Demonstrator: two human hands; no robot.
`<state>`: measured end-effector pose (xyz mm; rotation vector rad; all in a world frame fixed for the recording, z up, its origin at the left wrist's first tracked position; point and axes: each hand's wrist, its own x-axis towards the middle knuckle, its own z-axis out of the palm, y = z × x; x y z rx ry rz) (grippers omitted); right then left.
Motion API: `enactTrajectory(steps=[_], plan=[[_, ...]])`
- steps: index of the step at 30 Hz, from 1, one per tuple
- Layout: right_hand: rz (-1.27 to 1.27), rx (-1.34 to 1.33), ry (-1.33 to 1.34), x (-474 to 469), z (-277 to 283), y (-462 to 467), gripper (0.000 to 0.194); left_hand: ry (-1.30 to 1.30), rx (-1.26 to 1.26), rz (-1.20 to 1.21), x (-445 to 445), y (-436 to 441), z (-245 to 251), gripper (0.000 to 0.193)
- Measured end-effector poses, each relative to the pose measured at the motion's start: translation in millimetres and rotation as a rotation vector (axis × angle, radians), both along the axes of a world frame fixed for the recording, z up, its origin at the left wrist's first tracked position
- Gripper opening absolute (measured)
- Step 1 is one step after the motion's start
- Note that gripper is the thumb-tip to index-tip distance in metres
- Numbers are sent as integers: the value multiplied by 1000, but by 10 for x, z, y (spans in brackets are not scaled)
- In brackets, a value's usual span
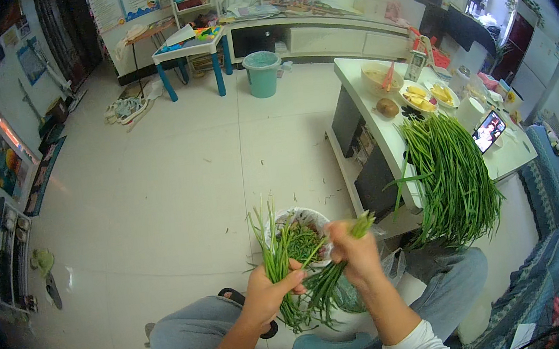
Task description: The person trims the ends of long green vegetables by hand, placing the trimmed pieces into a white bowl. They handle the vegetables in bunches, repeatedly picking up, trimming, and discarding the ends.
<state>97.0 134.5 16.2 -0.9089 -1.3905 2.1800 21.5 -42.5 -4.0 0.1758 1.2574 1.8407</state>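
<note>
A bunch of thin green stalks, garlic chives by their look (278, 262), is clasped in my left hand (267, 290), its pale ends pointing up and away. My right hand (358, 253) grips a second bunch of chives (327, 284), whose leaves hang down and whose pale ends stick out above the fist. The right hand is slightly blurred. Behind and between both hands stands a bin with a white liner (310, 213), holding green scraps (303, 241). A large heap of chives (448, 181) overhangs the near edge of the white table at my right.
On the white table (351, 76) are a bowl (377, 78), plates of yellow food (418, 96), a brown round item (387, 107) and a lit phone (489, 131). Farther off stand a green bucket (263, 75) and a small table (188, 50). A blue-covered sofa (543, 268) lies right.
</note>
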Motion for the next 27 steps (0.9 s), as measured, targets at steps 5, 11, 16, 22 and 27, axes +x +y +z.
enactTrajectory(steps=[5,11,16,22,27], plan=[[133,-168,127,61,6,-14,26,-138,45,-15,-19,3,23,21],[226,-120,44,126,-8,-129,29,-197,46,-52,-92,-5,1,23],[185,-148,70,158,60,10,31,-78,-35,-43,-177,-48,54,24],[208,-7,37,115,65,-81,29,149,-100,-176,-53,-50,154,27],[217,1,-7,94,51,-110,30,178,-135,-168,-41,-65,140,24]])
